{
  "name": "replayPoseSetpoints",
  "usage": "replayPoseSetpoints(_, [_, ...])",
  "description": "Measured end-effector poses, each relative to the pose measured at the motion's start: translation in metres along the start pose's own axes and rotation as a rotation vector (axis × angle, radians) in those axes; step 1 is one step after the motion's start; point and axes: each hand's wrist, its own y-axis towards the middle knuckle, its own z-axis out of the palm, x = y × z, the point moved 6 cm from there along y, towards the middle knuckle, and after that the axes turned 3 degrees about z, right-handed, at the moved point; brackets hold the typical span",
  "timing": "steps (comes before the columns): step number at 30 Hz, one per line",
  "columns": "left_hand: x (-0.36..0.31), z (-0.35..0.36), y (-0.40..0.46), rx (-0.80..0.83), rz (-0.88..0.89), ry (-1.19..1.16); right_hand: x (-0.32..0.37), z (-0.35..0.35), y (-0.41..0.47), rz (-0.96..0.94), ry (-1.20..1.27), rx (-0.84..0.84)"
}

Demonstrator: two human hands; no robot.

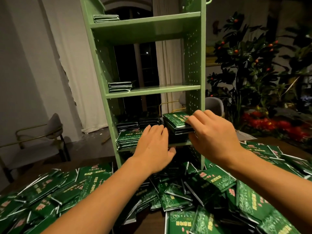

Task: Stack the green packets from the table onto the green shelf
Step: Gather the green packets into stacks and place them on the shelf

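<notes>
A tall green shelf (152, 89) stands at the far edge of the table. My right hand (212, 132) grips a stack of green packets (175, 122) at the right of the lowest visible shelf board, fingers curled over its top and thumb under. My left hand (153, 146) reaches in beside that stack with straight fingers touching its left side. Other packet stacks (128, 139) lie on the same board to the left. Small stacks sit on the middle board (120, 86) and the top board (106, 18). Several loose green packets (177, 196) cover the table in front.
A chair with a gold frame (42, 132) stands at the left. Another grey chair (214, 105) shows behind the shelf. Dark plants with red and orange fruit (253, 65) fill the right background. White curtains (76, 65) hang behind the shelf.
</notes>
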Motion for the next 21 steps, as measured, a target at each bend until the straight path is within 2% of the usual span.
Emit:
replayPoseSetpoints(4, [0.005, 0.018, -0.002, 0.075, -0.001, -0.001, 0.006, 0.027, 0.014, -0.033, -0.025, 0.052])
replayPoseSetpoints(10, [0.009, 0.026, -0.003, 0.017, 0.031, -0.084, 0.0, 0.071, 0.036, -0.026, -0.068, 0.246])
replayPoseSetpoints(15, [0.012, 0.026, -0.003, -0.014, 0.057, -0.094, -0.002, 0.087, 0.044, -0.005, 0.007, 0.465])
replayPoseSetpoints(16, [0.012, 0.026, -0.003, -0.019, 0.061, -0.093, -0.001, 0.082, 0.044, 0.0, 0.009, 0.454])
replayPoseSetpoints(19, [0.012, 0.027, -0.003, -0.026, 0.059, -0.098, 0.007, 0.061, 0.032, -0.081, 0.036, 0.265])
replayPoseSetpoints(21, [0.012, 0.027, -0.002, -0.032, 0.058, -0.095, 0.016, 0.057, 0.018, -0.125, 0.09, 0.257])
